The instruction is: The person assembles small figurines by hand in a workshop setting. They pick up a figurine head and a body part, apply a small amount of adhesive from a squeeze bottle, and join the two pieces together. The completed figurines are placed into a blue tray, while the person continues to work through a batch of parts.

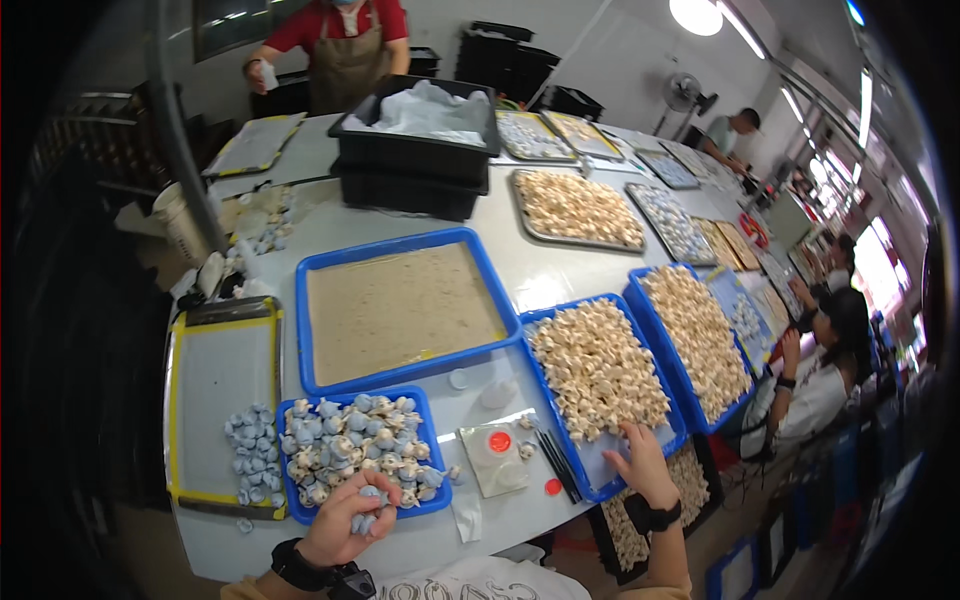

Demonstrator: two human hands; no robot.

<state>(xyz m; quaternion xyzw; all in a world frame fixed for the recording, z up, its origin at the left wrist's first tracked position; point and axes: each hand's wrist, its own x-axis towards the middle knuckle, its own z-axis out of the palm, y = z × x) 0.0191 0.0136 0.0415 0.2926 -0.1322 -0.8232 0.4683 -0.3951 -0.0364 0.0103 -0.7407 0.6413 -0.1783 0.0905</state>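
My left hand [345,522] is closed around a few small blue-grey pieces [372,496], over the near edge of a blue tray [437,437]. Heaped in that tray are small figures [350,440] in blue-grey and cream. My right hand [645,465] reaches over the near end of a second blue tray [597,494], thumb and fingers apart. Its fingertips touch the edge of a pile of small cream pieces [595,365]; I see nothing held in it. More blue-grey caps [255,455] lie loose on a yellow-edged tray [225,350] at the left.
Between the trays sit a pad with a red round dish [500,441], dark thin sticks [560,465] and a white tissue [466,520]. Beyond are a large blue tray with a tan liner [400,305], stacked black bins [410,180] and a person in an apron [345,60]. Other people work at right.
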